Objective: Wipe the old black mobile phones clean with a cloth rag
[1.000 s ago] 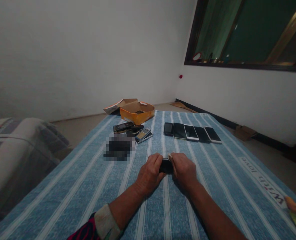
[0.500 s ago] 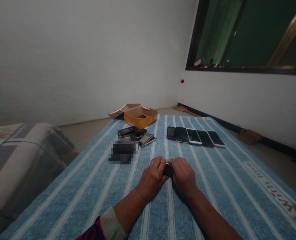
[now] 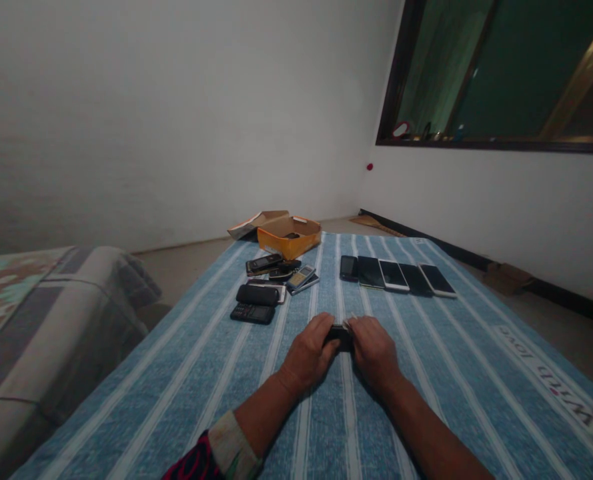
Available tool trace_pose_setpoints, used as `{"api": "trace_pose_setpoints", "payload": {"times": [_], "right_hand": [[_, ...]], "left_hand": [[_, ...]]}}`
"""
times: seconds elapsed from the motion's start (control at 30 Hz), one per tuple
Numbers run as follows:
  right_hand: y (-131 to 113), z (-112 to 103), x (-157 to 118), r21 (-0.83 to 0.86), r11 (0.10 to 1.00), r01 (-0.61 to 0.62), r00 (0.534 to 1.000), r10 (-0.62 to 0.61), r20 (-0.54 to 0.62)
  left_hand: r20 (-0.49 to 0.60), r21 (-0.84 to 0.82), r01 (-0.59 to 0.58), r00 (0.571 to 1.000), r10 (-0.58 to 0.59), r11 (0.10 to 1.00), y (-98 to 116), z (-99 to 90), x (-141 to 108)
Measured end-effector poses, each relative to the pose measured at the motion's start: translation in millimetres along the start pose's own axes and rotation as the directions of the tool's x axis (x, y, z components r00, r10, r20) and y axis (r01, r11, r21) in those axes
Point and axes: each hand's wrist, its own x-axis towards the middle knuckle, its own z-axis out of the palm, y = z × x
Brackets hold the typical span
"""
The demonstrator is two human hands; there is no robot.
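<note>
In the head view, my left hand (image 3: 307, 352) is closed around the left side of a small black mobile phone (image 3: 344, 339), its thumb along the near edge. My right hand (image 3: 376, 348) is closed at the phone's other end, and something thin and whitish, perhaps a tissue or cloth, pokes out by its fingertips. Both hands are low over the blue striped cloth (image 3: 321, 427), and they hide most of the phone. Beyond them to the right, several smartphones (image 3: 394, 275) lie side by side in a row. Loose keypad phones (image 3: 253, 313) are heaped to the left.
Behind the heap stands an open orange cardboard box (image 3: 289, 245) with a dark item inside; its lid (image 3: 259, 223) leans at the left. A sheet-covered bed or seat (image 3: 66, 320) is at far left. A window (image 3: 501, 73) is in the right wall.
The hands have drawn slightly apart at the phone, so more of its black face shows between them. The whole view has shifted a little; the phones on the cloth have stayed put.
</note>
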Motion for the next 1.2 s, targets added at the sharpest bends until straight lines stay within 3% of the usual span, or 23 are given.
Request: {"api": "trace_pose_setpoints", "payload": {"times": [0.13,0.27,0.5,0.67,0.83,1.03,1.2], "right_hand": [[-3.8,-3.1,-0.7,0.017,1.0,-0.017,1.0,0.016,0.008],[-8.9,-7.3,-0.6,0.005,1.0,-0.016,0.998,0.016,0.054],[-8.6,-14.4,1.7,0.052,0.997,-0.057,0.994,0.053,0.093],[-5.3,-10.1,3.1,0.013,1.0,-0.027,0.999,0.026,0.025],[-19.3,-1.2,8.4,-0.103,0.995,-0.018,1.0,0.018,0.001],[-44.9,13.6,16.5,-0.022,1.0,0.001,1.0,-0.001,-0.022],[-43.1,11.8,15.4,-0.019,0.999,0.04,0.999,-0.04,-0.004]], "left_hand": [[-0.018,-0.058,0.068,0.997,-0.069,0.996,0.9,-3.2,-4.0],[-0.023,-0.013,0.107,0.994,-0.107,0.994,-2.4,-1.9,-9.1],[-0.033,0.089,0.087,0.996,-0.084,0.992,-5.4,1.3,-11.5],[-0.042,0.15,0.053,0.998,-0.048,0.987,-3.8,2.9,-11.6],[-0.019,0.155,0.076,0.997,-0.074,0.985,-0.7,2.3,-11.1],[0.019,0.079,0.159,0.987,-0.161,0.984,1.1,0.1,-12.0],[0.053,0.078,0.163,0.984,-0.167,0.984,4.1,-2.1,-11.1]]}}
